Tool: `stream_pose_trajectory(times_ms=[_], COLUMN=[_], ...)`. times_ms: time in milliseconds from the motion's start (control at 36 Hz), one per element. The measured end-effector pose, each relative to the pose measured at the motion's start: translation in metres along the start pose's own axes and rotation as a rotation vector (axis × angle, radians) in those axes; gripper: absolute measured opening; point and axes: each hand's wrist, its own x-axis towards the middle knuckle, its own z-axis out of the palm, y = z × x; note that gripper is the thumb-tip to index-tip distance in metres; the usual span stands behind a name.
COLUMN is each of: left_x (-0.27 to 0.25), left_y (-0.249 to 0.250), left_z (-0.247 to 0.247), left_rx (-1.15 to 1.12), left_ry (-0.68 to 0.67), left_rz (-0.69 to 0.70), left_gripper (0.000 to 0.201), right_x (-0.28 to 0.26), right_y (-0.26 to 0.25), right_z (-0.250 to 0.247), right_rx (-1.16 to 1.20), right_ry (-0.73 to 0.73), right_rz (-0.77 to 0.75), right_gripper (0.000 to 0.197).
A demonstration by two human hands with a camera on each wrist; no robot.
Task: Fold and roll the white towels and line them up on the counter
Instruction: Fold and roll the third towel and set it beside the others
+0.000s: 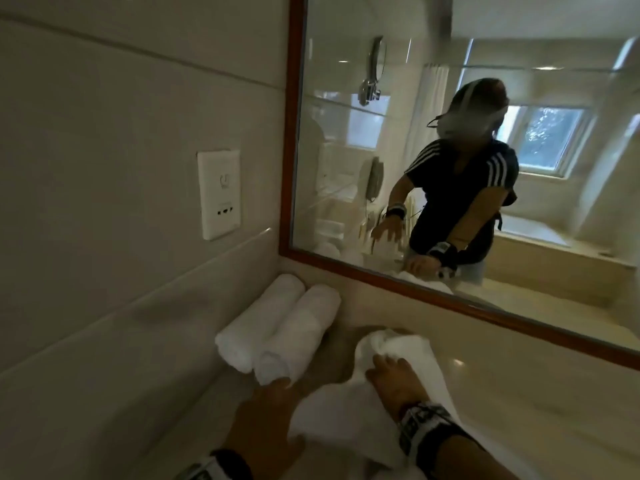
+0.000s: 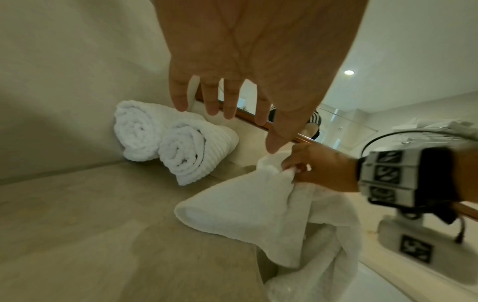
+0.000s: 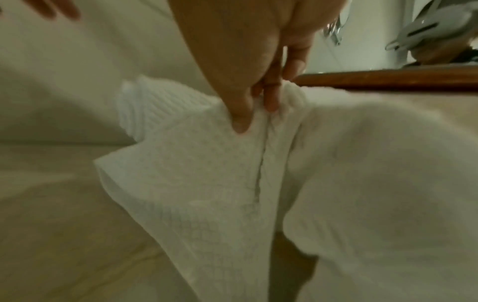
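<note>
Two rolled white towels [image 1: 277, 327] [image 2: 168, 143] lie side by side on the beige counter [image 2: 90, 224], in the corner below the mirror. An unrolled white towel [image 1: 398, 368] [image 2: 245, 208] [image 3: 284, 173] is bunched on the counter to their right. My right hand [image 1: 388, 372] [image 2: 305, 165] [image 3: 256, 110] pinches a fold of it between thumb and fingers. My left hand [image 1: 273, 400] [image 2: 227, 110] hovers with straight, spread fingers just in front of the nearer roll, holding nothing.
A wood-framed mirror [image 1: 450, 299] runs along the back of the counter and reflects the person. A tiled wall with a white socket plate [image 1: 219, 194] closes the left side. The loose towel hangs over the counter's near edge [image 2: 310, 275].
</note>
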Motion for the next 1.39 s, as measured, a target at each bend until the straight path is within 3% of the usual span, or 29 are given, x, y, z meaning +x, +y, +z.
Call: stream_pose_trajectory(times_ms=[111, 194, 278, 306, 389, 500, 639, 694, 778, 833, 944, 1000, 1194, 1305, 1389], left_x=[-0.039, -0.058, -0.077, -0.084, -0.113, -0.166, -0.214, -0.227, -0.249, -0.263, -0.282, -0.289, -0.316, -0.335, -0.35], left_y=[0.03, 0.07, 0.12, 0.138, 0.197, 0.274, 0.353, 0.372, 0.397, 0.408, 0.409, 0.401, 0.365, 0.361, 0.363], left_z=[0.002, 0.005, 0.002, -0.002, -0.019, -0.053, -0.078, -0.08, -0.079, -0.08, -0.094, -0.105, -0.114, -0.095, -0.075], left_rx=[-0.079, -0.133, -0.287, -0.362, -0.552, -1.078, -1.201, -1.212, -1.15, -1.163, -1.212, -1.226, -1.273, -1.325, -1.302], left_ry=[0.067, 0.085, 0.214, 0.256, 0.315, 0.239, 0.192, 0.185, 0.137, 0.108, 0.142, 0.178, 0.168, -0.014, -0.156], left_rz=[-0.04, -0.02, 0.051, 0.091, 0.183, 0.301, 0.408, 0.419, 0.485, 0.525, 0.598, 0.622, 0.615, 0.55, 0.553], left_gripper=[0.078, 0.097, 0.109, 0.101, 0.034, 0.005, 0.023, 0.034, 0.031, 0.022, 0.028, 0.017, 0.018, 0.014, 0.023], right_x=[-0.068, -0.143, -0.224, -0.252, -0.326, -0.401, -0.466, -0.49, -0.523, -0.539, -0.569, -0.587, -0.635, -0.644, -0.651], right_y=[0.011, 0.038, 0.071, 0.08, 0.113, 0.158, 0.171, 0.16, 0.135, 0.122, 0.127, 0.132, 0.127, 0.098, 0.079], right_z=[-0.026, -0.053, -0.079, -0.087, -0.108, -0.121, -0.094, -0.091, -0.099, -0.104, -0.111, -0.116, -0.156, -0.18, -0.194], right_rx=[0.246, 0.571, 0.617, 0.625, 0.592, 0.614, 0.95, 1.242, 1.552, 1.441, 1.032, 0.956, 1.112, 1.261, 1.313], right_ry=[0.227, 0.437, 0.637, 0.68, 0.801, 0.864, 0.794, 0.718, 0.547, 0.583, 0.808, 0.805, 0.884, 0.918, 0.951], right_rz=[0.04, 0.094, 0.078, 0.078, 0.114, 0.31, 0.495, 0.429, 0.141, 0.121, 0.315, 0.304, 0.309, 0.243, 0.226], right_gripper=[0.04, 0.035, 0.037, 0.033, 0.029, 0.023, 0.022, 0.014, 0.062, 0.067, 0.025, 0.027, 0.034, 0.027, 0.027])
